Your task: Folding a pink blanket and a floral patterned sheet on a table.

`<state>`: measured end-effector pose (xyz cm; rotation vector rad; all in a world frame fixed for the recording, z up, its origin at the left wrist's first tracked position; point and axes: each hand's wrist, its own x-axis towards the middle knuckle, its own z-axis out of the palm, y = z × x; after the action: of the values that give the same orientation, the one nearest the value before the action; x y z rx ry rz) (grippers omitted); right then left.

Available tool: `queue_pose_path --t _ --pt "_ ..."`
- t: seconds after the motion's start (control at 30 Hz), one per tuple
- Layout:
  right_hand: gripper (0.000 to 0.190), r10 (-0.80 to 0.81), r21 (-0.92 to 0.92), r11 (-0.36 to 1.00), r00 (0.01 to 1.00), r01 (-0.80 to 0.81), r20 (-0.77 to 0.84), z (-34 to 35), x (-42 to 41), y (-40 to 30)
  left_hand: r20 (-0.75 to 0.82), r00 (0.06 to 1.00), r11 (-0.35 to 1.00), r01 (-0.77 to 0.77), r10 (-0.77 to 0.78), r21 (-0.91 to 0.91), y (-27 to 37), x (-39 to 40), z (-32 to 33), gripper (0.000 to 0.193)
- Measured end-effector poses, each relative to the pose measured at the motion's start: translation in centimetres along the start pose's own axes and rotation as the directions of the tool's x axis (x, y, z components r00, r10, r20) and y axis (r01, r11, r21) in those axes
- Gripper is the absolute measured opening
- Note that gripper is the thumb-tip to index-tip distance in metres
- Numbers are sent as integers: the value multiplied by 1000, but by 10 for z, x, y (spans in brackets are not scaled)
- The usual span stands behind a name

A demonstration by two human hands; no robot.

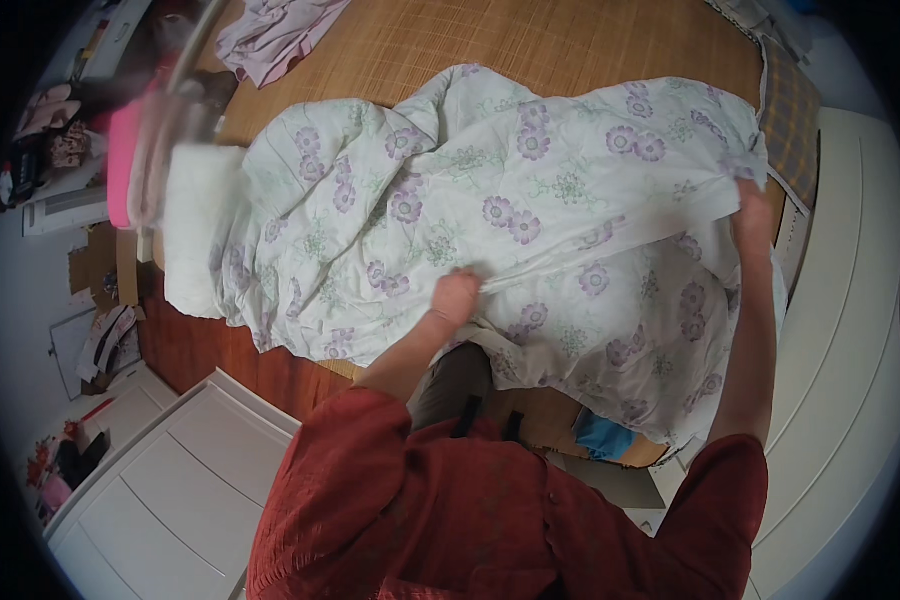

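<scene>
A white quilt cover (495, 187) printed with purple flowers and green sprigs spreads across the bed before me. My left hand (457, 295) is closed on a fold of its fabric near the front middle. At the far right, my right hand (752, 216) grips the cover's edge, and the cloth is pulled taut in creases between both hands. White batting (199, 225) sticks out at the cover's left end. Part of the cover hangs down in front of me, over my leg.
A woven bamboo mat (570, 45) covers the bed. Crumpled pink cloth (277, 34) lies at the far left. A checked pillow (791, 120) stands at the right beside a cream panel (832, 315). At the left are a pink object (124, 165) and a cardboard box (97, 266); a white door (187, 480) is nearer.
</scene>
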<state>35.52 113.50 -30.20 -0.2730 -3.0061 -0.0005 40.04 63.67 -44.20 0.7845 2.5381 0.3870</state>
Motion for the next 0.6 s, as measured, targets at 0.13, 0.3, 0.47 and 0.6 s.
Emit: queue_pose_path --t 0.13,0.3,0.47,0.6 --pt "27 58 22 998 955 -54 -292 -69 -7 13 56 986 968 163 -155 -192 -38 -34 -9 31" --pt "27 276 -91 948 931 -305 -239 -115 -54 51 46 884 696 397 -465 -598 -95 -63 -56 42" --pt "27 173 -172 954 921 -245 -348 -175 -38 65 -588 774 914 382 -234 139 -199 -1 -294 49" --pt "24 414 149 906 761 -396 -500 -234 -30 94 -779 574 868 223 251 444 -108 2 -488 41"
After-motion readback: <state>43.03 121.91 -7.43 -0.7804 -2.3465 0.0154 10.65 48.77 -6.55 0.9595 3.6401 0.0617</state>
